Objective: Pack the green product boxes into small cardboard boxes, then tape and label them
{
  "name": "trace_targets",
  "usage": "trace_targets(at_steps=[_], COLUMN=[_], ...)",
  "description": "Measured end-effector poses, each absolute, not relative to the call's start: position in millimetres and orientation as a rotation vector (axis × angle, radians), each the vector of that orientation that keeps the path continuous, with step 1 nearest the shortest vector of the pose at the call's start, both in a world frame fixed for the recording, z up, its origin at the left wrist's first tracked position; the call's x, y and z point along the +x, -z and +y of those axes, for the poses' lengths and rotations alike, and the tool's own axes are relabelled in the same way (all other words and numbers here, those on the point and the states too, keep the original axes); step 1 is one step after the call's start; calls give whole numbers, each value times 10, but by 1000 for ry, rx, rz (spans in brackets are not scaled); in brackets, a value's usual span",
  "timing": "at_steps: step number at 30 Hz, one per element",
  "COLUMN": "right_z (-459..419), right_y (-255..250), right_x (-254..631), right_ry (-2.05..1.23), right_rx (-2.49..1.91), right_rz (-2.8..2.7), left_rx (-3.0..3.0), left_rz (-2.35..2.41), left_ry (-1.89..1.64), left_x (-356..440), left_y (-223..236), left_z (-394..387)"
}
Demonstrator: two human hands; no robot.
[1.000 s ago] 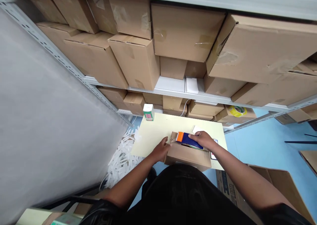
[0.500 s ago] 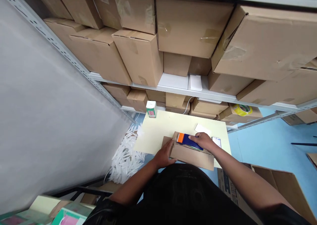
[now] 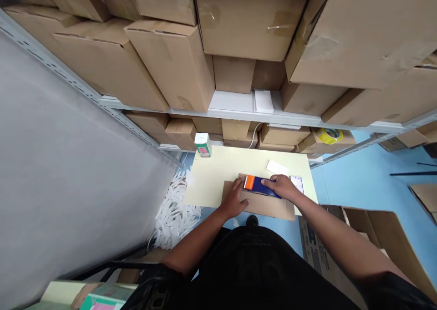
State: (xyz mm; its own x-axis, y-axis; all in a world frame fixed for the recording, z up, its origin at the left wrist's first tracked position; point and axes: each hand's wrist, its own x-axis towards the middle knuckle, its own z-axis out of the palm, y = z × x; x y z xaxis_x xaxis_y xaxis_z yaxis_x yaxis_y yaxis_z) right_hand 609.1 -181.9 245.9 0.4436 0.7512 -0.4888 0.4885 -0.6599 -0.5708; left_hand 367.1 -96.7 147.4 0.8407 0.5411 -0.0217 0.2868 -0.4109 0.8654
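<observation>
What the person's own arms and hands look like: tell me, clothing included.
The left sleeve and right sleeve are black and short, part of a black top with faint lettering too dim to read. Both forearms are bare below them. The left hand and right hand are ungloved, and no watch or bracelet shows at either wrist.

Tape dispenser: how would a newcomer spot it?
Find the pale yellow table by the shelves. At its near edge, over a cardboard box, the right hand's grip holds the tape dispenser, its orange end and blue body unlike the brown box.
</observation>
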Motion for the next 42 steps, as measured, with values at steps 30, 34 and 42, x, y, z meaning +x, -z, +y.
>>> trace_targets(at_steps=[30, 34, 42], right_z=[-2413, -2661, -2966], right_y=[-2393, -2407, -2414], right_x=[6242, 6567, 6874], right_ry=[-1008, -1007, -1016], right_rx=[-2356, -2405, -2384], right_rz=[-1276, -1205, -1217], left_rx=[2278, 2374, 2380], left_rz=[744, 726, 754], left_ry=[-278, -285, -247], left_x=[3803, 3810, 3818], left_y=[-1474, -1457, -1484], left_z=[-1141, -1144, -1149])
